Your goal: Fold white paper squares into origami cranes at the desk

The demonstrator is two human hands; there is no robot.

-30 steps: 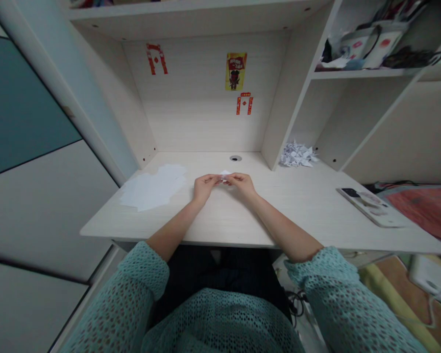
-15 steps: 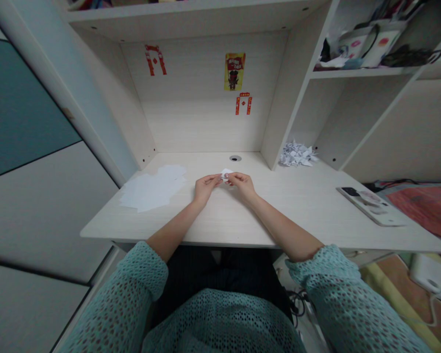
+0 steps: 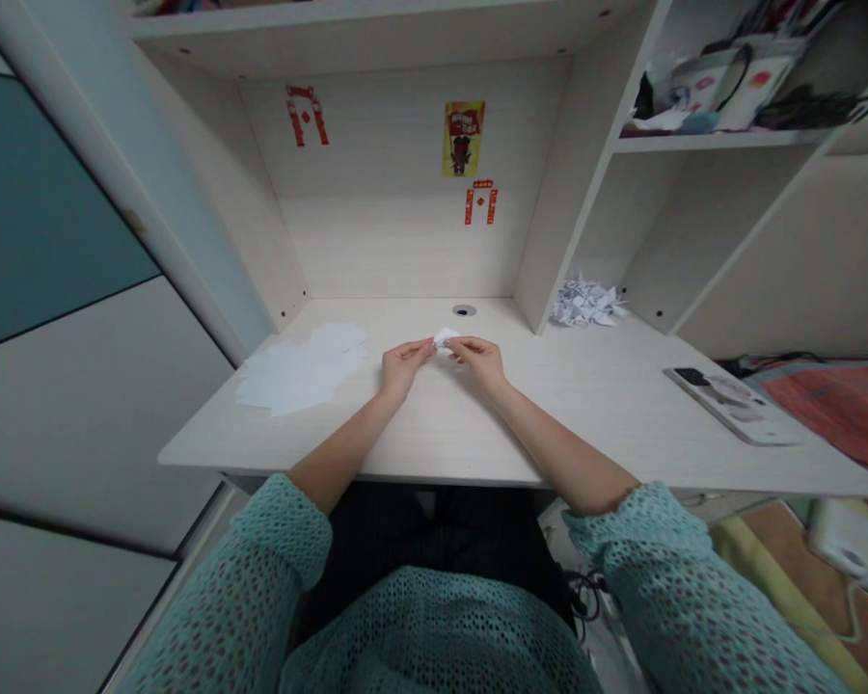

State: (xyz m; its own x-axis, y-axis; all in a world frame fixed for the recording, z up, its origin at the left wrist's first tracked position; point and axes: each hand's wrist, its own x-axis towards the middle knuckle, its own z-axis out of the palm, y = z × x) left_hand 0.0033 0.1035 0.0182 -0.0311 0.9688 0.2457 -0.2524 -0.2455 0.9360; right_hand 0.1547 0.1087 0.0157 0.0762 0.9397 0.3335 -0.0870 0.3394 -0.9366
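Observation:
A small folded piece of white paper [image 3: 445, 335] is pinched between my two hands, just above the middle of the desk. My left hand [image 3: 405, 368] grips its left side with thumb and fingertips. From the right, my right hand [image 3: 479, 360] pinches the other side, with the fingers curled under. The fingertips cover part of the paper, so its exact folds cannot be made out. Flat white paper sheets [image 3: 300, 371] lie spread and overlapping on the desk to the left of my hands.
A heap of folded white paper pieces [image 3: 585, 303] sits in the right cubby. A phone-shaped tablet or case [image 3: 734, 407] lies on the desk [image 3: 550, 443] at right. Behind my hands is a round cable hole [image 3: 464, 310]. An upright divider [image 3: 560, 193] stands right of it.
My fingers have shifted slightly on the paper, and more of its white top shows between them. Both hands stay at nearly the same place.

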